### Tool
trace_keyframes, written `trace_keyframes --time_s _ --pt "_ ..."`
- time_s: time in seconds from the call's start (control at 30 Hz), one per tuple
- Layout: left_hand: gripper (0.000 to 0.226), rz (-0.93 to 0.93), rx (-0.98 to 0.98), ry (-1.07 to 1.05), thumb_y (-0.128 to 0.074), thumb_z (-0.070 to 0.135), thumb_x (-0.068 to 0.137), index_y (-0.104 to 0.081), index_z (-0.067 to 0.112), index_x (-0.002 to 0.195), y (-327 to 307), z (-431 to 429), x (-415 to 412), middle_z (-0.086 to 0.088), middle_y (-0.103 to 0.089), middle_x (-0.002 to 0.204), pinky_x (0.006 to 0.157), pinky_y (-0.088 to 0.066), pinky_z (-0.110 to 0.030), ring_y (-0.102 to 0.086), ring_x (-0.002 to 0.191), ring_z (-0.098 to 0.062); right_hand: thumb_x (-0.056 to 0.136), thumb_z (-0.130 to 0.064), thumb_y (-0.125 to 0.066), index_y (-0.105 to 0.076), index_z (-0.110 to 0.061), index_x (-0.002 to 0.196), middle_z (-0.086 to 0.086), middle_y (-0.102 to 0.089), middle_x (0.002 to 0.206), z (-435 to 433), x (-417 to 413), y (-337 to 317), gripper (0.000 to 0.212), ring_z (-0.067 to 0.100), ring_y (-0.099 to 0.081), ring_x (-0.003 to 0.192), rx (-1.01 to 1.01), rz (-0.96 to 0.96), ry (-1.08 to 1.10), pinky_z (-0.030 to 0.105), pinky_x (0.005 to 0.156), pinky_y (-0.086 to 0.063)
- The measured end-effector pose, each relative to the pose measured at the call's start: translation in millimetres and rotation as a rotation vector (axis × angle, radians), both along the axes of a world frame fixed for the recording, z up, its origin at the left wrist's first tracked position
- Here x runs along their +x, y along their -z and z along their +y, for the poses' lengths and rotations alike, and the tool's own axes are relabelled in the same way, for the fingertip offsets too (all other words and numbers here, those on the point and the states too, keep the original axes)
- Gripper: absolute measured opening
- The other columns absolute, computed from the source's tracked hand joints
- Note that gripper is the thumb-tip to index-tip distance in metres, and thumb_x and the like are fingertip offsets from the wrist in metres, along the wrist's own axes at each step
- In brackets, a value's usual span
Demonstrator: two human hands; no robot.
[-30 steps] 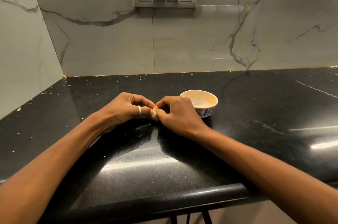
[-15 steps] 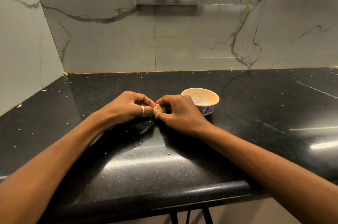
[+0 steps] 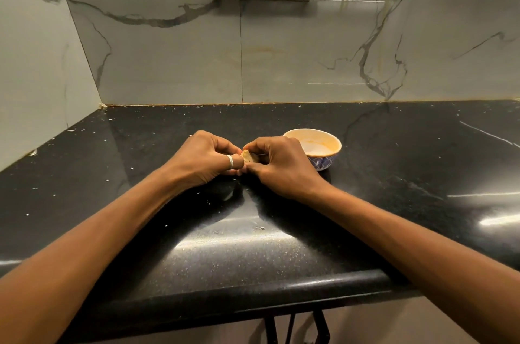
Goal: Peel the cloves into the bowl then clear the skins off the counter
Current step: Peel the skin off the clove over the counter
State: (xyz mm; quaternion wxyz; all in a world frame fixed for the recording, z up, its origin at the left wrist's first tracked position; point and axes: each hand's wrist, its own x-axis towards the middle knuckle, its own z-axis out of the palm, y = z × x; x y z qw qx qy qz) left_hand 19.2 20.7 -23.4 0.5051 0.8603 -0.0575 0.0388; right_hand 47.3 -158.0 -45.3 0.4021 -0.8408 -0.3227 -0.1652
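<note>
Well, the left hand (image 3: 202, 159) and right hand (image 3: 277, 166) both pinch one clove (image 3: 248, 157) between them, just left of the bowl (image 3: 323, 165). Squeezed too hard, it could pop loose and skitter over the counter (image 3: 225, 245), missing the bowl.

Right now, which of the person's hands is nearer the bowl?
Right. The right hand sits just left of the bowl, hiding part of its rim; the left hand is farther left, across the clove.
</note>
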Motion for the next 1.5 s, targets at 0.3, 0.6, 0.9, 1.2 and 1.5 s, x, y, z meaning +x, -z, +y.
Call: trace_keyframes --time_s 0.3,0.6,0.9,1.2,1.5 --pt "0.018 -0.053 -0.033 -0.076 -0.069 0.003 0.084 -0.082 0.016 0.082 5.0 -7.6 -2.3 -0.011 -0.077 0.079 0.090 -0.059 -0.041 -0.076 0.084 -0.026 0.086 -0.013 -0.072 -0.078 -0.010 0.093 0.003 -0.075 0.080 -0.2 3.8 2.4 0.010 0.018 -0.071 0.076 0.008 -0.024 0.030 0.042 0.074 -0.058" --pt "0.017 0.032 -0.147 0.049 -0.065 0.000 0.092 -0.078 0.011 0.090 0.3 -3.5 -5.8 -0.017 -0.076 0.085 0.082 -0.060 -0.026 -0.072 0.080 -0.017 0.083 -0.012 -0.077 -0.079 -0.012 0.090 0.001 -0.074 0.076 -2.7 3.6 0.6 0.008 0.018 -0.070 0.073 -0.003 -0.005 0.007 0.041 0.072 -0.057" --pt "0.012 0.005 0.051 0.024 -0.076 0.003 0.082 -0.076 0.011 0.090 1.0 0.5 1.5 -0.010 -0.077 0.082 0.091 -0.058 -0.046 -0.075 0.088 -0.030 0.081 -0.013 -0.081 -0.080 -0.014 0.098 0.001 -0.076 0.080 -2.6 3.5 -0.6 0.016 0.015 -0.071 0.074 -0.047 -0.026 -0.010 0.037 0.071 -0.057" --pt "0.007 -0.134 0.189 -0.054 -0.083 0.027 0.077 -0.079 0.025 0.082 3.6 -5.8 2.3 0.006 -0.076 0.074 0.085 -0.059 -0.043 -0.072 0.078 -0.013 0.084 -0.016 -0.078 -0.081 -0.014 0.100 0.001 -0.077 0.082 -1.1 4.0 0.2 0.016 0.011 -0.069 0.072 -0.031 -0.049 0.014 0.035 0.070 -0.057" --pt "0.011 -0.162 0.175 -0.023 -0.072 0.018 0.080 -0.080 0.024 0.084 1.5 -3.8 -1.7 0.001 -0.076 0.074 0.086 -0.060 -0.042 -0.074 0.076 -0.014 0.088 -0.017 -0.076 -0.081 -0.012 0.095 0.002 -0.076 0.080 -1.1 2.7 -2.2 0.010 0.014 -0.071 0.073 0.008 0.005 0.033 0.039 0.071 -0.059"
